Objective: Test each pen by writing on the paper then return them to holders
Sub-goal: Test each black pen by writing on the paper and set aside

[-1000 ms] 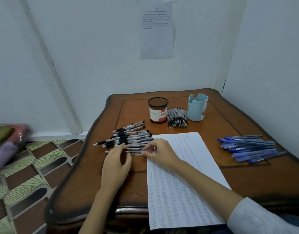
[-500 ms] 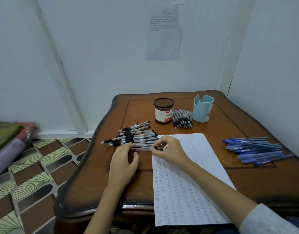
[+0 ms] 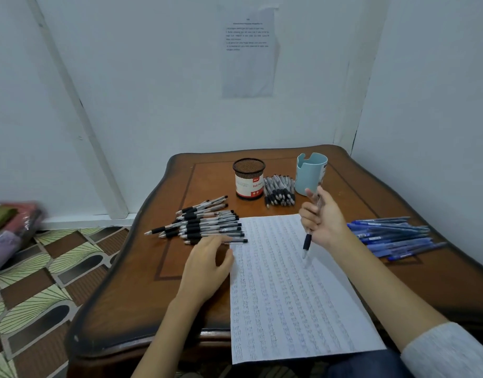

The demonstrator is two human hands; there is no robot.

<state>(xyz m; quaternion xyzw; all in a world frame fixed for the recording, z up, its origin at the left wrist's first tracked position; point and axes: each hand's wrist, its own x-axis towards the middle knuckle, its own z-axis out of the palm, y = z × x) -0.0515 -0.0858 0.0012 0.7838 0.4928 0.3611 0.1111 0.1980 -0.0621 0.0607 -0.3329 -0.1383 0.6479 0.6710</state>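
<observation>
My right hand (image 3: 323, 221) grips a black-grip pen (image 3: 307, 242) above the lined paper (image 3: 292, 290), tip pointing down, a little off the sheet. My left hand (image 3: 207, 264) rests flat at the paper's left edge, fingertips touching the pile of black pens (image 3: 204, 223). A brown mesh holder (image 3: 248, 179) and a light blue holder (image 3: 311, 173) stand at the back, with a second bunch of black pens (image 3: 279, 190) lying between them. Blue pens (image 3: 393, 237) lie in a heap on the right.
The wooden table (image 3: 142, 296) sits in a corner, walls close behind and to the right. A printed sheet (image 3: 248, 50) hangs on the back wall. Patterned floor and a blurred bundle of cloth (image 3: 8, 227) lie to the left.
My right hand has lifted one black pen from the pile and carried it right, over the paper. My left hand stayed by the pile. The camera shifted slightly.
</observation>
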